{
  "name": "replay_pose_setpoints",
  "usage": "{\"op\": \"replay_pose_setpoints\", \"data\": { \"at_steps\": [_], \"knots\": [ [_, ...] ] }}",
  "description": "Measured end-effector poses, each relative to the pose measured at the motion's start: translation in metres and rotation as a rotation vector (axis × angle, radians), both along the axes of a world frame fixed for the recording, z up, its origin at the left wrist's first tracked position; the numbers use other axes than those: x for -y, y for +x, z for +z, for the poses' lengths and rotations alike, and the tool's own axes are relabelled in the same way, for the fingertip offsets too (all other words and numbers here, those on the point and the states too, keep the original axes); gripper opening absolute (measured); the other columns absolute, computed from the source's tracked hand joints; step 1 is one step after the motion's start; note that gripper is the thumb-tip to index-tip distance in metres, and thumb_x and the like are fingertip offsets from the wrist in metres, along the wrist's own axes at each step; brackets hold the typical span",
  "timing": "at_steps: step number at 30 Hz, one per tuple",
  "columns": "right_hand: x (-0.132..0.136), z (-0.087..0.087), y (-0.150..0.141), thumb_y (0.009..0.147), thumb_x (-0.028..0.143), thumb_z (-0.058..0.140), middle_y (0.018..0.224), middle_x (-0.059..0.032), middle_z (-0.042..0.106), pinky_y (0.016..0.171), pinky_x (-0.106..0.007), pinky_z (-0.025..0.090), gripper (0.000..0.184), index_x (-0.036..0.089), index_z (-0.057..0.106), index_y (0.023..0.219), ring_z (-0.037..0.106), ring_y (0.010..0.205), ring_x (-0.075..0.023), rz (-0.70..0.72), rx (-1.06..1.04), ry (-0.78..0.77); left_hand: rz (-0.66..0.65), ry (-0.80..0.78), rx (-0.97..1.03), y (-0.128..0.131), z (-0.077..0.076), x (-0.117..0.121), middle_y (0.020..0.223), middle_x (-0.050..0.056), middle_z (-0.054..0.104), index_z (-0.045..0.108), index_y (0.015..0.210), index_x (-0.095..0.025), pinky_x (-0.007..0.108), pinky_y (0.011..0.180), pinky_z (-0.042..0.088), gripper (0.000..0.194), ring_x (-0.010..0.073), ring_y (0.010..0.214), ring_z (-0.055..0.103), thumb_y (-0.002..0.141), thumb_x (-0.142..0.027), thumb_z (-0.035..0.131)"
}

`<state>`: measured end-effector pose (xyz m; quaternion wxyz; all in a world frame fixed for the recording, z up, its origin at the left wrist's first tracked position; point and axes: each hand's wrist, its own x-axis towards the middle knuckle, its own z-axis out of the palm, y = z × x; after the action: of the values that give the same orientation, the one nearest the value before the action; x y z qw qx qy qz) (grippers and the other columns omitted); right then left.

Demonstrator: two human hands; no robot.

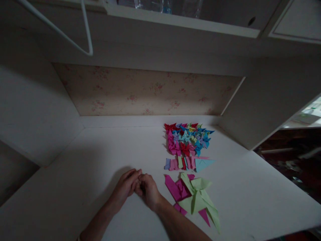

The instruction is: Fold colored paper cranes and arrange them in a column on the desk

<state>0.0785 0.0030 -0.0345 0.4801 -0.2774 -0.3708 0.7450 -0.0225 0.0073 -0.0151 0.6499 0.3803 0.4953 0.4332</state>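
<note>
Left hand (129, 182) and right hand (148, 190) curl together, touching; whether they pinch anything I cannot tell. To their right on the table (120, 145), green paper (198, 202) overlies magenta paper (172, 186): probably light, soft, easily torn, best held by folded edges

The left hand (127, 182) and right hand (149, 189) touch at the tabletop (107, 149). To their right, one folded paper piece (197, 201) overlaps a second paper piece (172, 186); behind these lie folded paper strips (180, 163) in a row, a paper triangle (202, 164) at the right end. Behind the row sit clustered origami figures (185, 136). A wallpaper panel (150, 92) stands behind the tabletop, below a shelf (185, 22) bearing containers (167, 6).
</note>
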Motion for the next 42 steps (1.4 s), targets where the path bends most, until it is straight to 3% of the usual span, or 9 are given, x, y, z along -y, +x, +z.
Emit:
{"op": "replay_pose_setpoints", "data": {
  "at_steps": [6, 12, 17, 24, 30, 42],
  "knots": [
    [0.000, -0.001, -0.001, 0.080, 0.048, 0.045, 0.039, 0.0032, 0.041, 0.046, -0.027, 0.017, 0.046, 0.016, 0.058, 0.050, 0.027, 0.039, -0.0085, -0.004, -0.027, 0.029, 0.005, 0.017, -0.010, 0.001, 0.003, 0.002, 0.044, -0.010, 0.035, 0.043, 0.058, -0.020, 0.018, 0.040, 0.016, 0.042, 0.0045, 0.039, 0.027, 0.068, -0.050, 0.071],
    [-0.001, -0.003, -0.001, 0.084, 0.053, 0.047, 0.041, 0.0044, 0.041, 0.047, -0.027, 0.012, 0.050, 0.016, 0.056, 0.052, 0.026, 0.039, -0.0076, 0.000, -0.051, -0.018, 0.021, 0.004, 0.003, 0.001, 0.004, 0.003, 0.048, -0.009, 0.038, 0.045, 0.061, -0.020, 0.018, 0.041, 0.018, 0.042, 0.0056, 0.042, 0.031, 0.067, -0.052, 0.070],
    [-0.001, -0.005, -0.001, 0.086, 0.051, 0.045, 0.040, 0.0044, 0.040, 0.046, -0.027, 0.015, 0.051, 0.015, 0.058, 0.053, 0.028, 0.039, -0.0079, -0.009, -0.039, 0.010, -0.007, 0.028, -0.030, -0.001, 0.000, 0.002, 0.046, -0.009, 0.037, 0.045, 0.059, -0.019, 0.019, 0.041, 0.015, 0.043, 0.0053, 0.041, 0.028, 0.069, -0.054, 0.068],
    [-0.002, -0.009, -0.002, 0.085, 0.051, 0.048, 0.041, 0.0044, 0.042, 0.045, -0.025, 0.014, 0.049, 0.016, 0.054, 0.051, 0.030, 0.039, -0.0077, -0.020, -0.048, 0.014, -0.008, 0.042, -0.009, 0.000, -0.003, 0.000, 0.045, -0.010, 0.034, 0.044, 0.061, -0.020, 0.019, 0.040, 0.014, 0.043, 0.0049, 0.041, 0.023, 0.071, -0.054, 0.068],
    [-0.002, -0.009, -0.001, 0.085, 0.051, 0.048, 0.040, 0.0050, 0.041, 0.045, -0.025, 0.015, 0.050, 0.015, 0.055, 0.051, 0.028, 0.038, -0.0069, -0.030, 0.001, 0.010, 0.010, -0.002, 0.009, 0.002, 0.004, 0.002, 0.050, -0.008, 0.040, 0.045, 0.062, -0.019, 0.018, 0.043, 0.022, 0.042, 0.0056, 0.044, 0.033, 0.066, -0.051, 0.073],
    [-0.001, -0.005, -0.001, 0.081, 0.048, 0.049, 0.043, 0.0026, 0.043, 0.046, -0.026, 0.015, 0.046, 0.015, 0.058, 0.051, 0.029, 0.040, -0.0078, -0.012, -0.010, -0.010, -0.009, 0.057, -0.021, -0.002, -0.002, 0.003, 0.047, -0.008, 0.042, 0.050, 0.062, -0.018, 0.019, 0.042, 0.022, 0.039, 0.0064, 0.042, 0.037, 0.070, -0.050, 0.071]
  ]
}}
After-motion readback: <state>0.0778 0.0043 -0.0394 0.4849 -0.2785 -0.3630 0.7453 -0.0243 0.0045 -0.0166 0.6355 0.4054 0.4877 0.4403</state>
